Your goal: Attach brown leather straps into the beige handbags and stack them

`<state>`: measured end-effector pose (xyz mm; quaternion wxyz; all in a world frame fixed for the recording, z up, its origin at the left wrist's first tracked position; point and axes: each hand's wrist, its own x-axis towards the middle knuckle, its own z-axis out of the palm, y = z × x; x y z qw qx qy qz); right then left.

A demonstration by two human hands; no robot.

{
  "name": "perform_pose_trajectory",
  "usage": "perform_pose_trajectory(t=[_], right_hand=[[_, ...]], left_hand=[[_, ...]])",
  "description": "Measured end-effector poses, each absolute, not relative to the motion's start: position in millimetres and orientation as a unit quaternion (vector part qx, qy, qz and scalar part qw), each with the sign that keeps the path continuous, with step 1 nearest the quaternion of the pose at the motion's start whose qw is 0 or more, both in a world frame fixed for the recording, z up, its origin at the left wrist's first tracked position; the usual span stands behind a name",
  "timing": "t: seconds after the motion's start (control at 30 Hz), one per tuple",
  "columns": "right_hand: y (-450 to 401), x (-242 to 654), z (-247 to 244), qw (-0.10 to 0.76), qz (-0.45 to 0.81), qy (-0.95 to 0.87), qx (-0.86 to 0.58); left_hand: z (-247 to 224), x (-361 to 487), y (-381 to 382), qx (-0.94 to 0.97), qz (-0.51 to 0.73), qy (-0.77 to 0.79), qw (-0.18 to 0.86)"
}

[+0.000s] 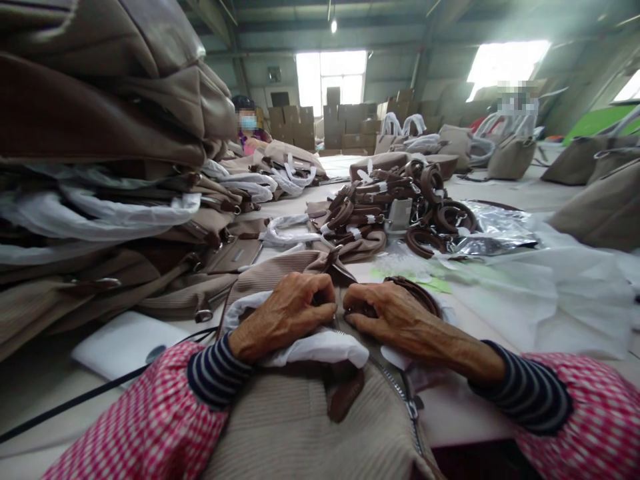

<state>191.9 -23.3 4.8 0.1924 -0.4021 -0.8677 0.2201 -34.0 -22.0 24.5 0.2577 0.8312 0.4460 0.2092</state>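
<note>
A taupe ribbed bag lies in front of me, its metal zipper partly open. My left hand is closed at the bag's upper middle, fingers curled on the zipper edge, beside a handle wrapped in white. Close to its right, my right hand has its fingers curled at the opposite edge of the opening. What the fingertips grip is too small to make out. A coiled brown strap lies just behind my right hand. The zipper pull hangs lower right.
Stacked bags rise high at the left. Brown straps lie heaped beyond the bag, with plastic film and white sheets at the right. A masked person is further back. A black cord crosses the lower left.
</note>
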Motion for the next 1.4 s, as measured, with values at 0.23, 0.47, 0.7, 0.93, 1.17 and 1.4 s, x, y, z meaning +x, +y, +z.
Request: perform_pose_trajectory(t=[0.23, 0.47, 0.7, 0.93, 1.17, 1.4], right_hand=[[-26.4, 190.5, 4.0, 0.228, 0.246, -0.856, -0.392], [-28.3, 192.6, -4.1, 0.236, 0.203, -0.865, -0.392], [-27.5, 189.4, 0.4, 0.23, 0.188, -0.871, -0.392], [-30.5, 191.6, 1.7, 0.239, 0.196, -0.863, -0.401], [-32.1, 192.6, -0.6, 0.239, 0.189, -0.861, -0.407], [-29.3, 187.3, 1.5, 0.251, 0.192, -0.865, -0.391]], left_hand=[[24.1, -34.7, -22.5, 0.819, 0.212, 0.46, 0.268], [28.6, -33.4, -24.3, 0.81, 0.186, 0.492, 0.261], [29.8, -31.2, -23.9, 0.797, 0.184, 0.507, 0.27], [29.6, -30.5, -24.8, 0.8, 0.189, 0.51, 0.253], [29.2, -29.2, -24.4, 0.799, 0.19, 0.515, 0.247], [27.9, -29.0, -23.6, 0.797, 0.193, 0.517, 0.245]])
